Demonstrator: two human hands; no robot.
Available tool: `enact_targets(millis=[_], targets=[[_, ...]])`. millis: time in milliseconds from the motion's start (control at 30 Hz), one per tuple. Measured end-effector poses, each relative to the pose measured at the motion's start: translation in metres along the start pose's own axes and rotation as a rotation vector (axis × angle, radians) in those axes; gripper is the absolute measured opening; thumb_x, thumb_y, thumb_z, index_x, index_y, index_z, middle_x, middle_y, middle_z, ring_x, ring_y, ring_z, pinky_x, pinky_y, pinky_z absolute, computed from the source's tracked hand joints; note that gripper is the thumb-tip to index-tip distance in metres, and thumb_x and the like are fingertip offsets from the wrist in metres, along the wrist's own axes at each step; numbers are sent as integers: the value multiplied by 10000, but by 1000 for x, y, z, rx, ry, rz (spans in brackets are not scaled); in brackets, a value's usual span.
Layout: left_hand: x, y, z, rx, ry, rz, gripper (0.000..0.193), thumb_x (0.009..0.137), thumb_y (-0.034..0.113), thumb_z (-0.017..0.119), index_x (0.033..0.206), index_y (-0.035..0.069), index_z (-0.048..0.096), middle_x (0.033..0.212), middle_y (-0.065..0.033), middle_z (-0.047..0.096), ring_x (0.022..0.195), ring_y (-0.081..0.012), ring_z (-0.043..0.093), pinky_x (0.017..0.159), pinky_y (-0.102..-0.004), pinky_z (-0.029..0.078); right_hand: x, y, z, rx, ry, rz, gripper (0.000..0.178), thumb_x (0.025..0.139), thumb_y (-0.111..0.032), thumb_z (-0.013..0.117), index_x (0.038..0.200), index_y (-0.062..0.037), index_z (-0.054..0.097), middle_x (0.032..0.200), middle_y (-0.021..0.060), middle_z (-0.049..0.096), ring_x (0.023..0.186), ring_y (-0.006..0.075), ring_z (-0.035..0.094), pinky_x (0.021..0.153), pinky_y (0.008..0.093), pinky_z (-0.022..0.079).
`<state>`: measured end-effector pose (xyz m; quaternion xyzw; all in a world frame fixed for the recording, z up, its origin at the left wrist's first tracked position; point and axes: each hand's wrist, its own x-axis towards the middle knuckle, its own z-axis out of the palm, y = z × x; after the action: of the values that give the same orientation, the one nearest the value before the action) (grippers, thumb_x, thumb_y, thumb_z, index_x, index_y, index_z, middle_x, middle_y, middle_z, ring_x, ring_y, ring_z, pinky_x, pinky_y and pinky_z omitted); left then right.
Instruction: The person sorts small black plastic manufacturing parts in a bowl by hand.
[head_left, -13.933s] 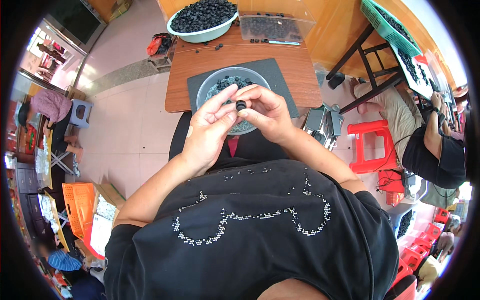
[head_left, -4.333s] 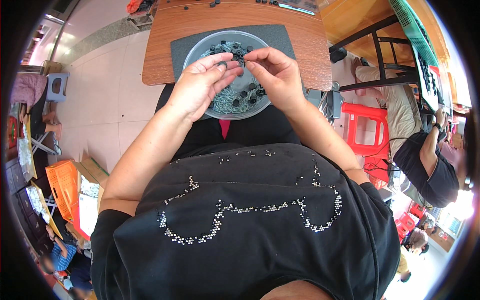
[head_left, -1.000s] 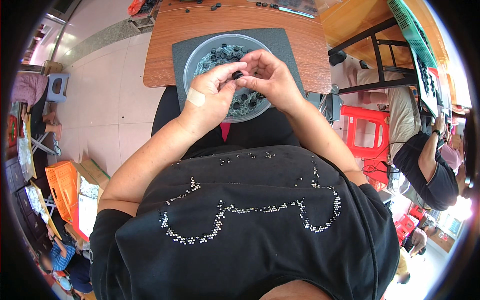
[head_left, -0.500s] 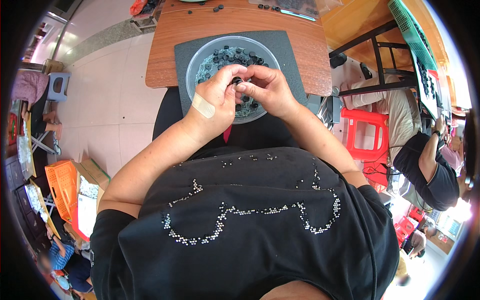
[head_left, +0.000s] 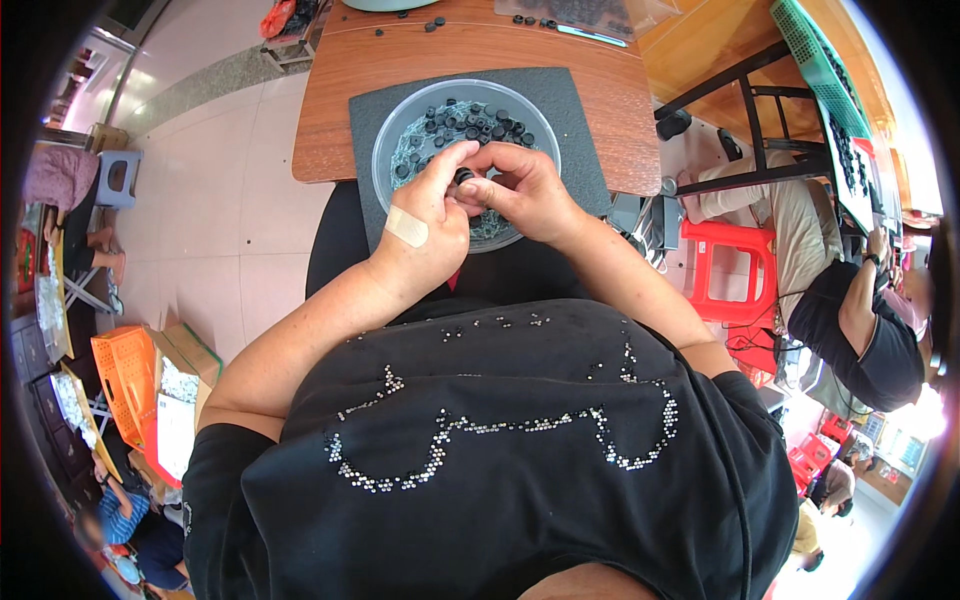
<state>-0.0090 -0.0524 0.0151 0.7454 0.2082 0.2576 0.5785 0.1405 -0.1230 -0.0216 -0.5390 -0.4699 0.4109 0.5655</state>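
Both hands meet above a round translucent basin [head_left: 381, 172]. Between them is a small round black part [head_left: 463, 175], like a short ring or cap. My right hand [head_left: 524, 196] pinches it with thumb and forefinger. My left hand [head_left: 436, 208], with a beige plaster on its back, is closed around the part's other side; its fingers are partly hidden. Inside the basin are many loose black parts [head_left: 472, 120] of the same kind, mixed with thin clear, thread-like pieces [head_left: 412, 140].
The basin rests on a dark grey foam mat [head_left: 580, 120] at the brown table's [head_left: 340, 110] near edge. A light-blue pen-like tool [head_left: 592, 36] and a few black parts lie farther back. At right stand a red stool [head_left: 735, 270] and a seated person [head_left: 860, 320]; orange crate [head_left: 125, 375] at left.
My joined hands have shifted slightly left and down with the black part between them. More of the black parts at the basin's far side now show.
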Motion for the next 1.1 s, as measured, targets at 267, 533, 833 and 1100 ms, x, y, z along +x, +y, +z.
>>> enact_targets(millis=[267, 533, 833, 1100], targets=[[0, 1, -2, 87, -17, 17, 515, 801, -154, 380, 1280, 25, 445, 1017, -200, 612, 844, -252, 653, 755, -324, 534, 1, -4, -2, -198, 28, -109, 204, 787, -136, 714, 950, -31, 653, 835, 56, 646, 664, 105, 579, 561, 249, 469], [7, 10, -7, -103, -28, 78, 534, 815, -157, 354, 1315, 26, 402, 1063, -179, 610, 1006, -235, 607, 887, -325, 488, 3, -23, -4, -362, 173, -400, 257, 717, -36, 741, 965, -45, 675, 913, 83, 654, 824, 187, 604, 639, 283, 490], [16, 16, -18, -635, -91, -299, 363, 942, 76, 499, 1292, -5, 447, 1172, -147, 588, 1054, -188, 582, 927, -320, 457, 2, -28, -7, -181, 202, -402, 199, 743, -14, 715, 934, -38, 669, 952, 94, 644, 829, 163, 605, 625, 251, 498], [14, 15, -13, -790, -13, -312, 250, 933, 77, 534, 1168, -6, 550, 1085, -119, 616, 966, -159, 592, 882, -288, 474, -1, -37, -2, -236, 281, -389, 186, 728, -19, 729, 903, -45, 671, 917, 86, 637, 793, 158, 606, 615, 253, 495]])
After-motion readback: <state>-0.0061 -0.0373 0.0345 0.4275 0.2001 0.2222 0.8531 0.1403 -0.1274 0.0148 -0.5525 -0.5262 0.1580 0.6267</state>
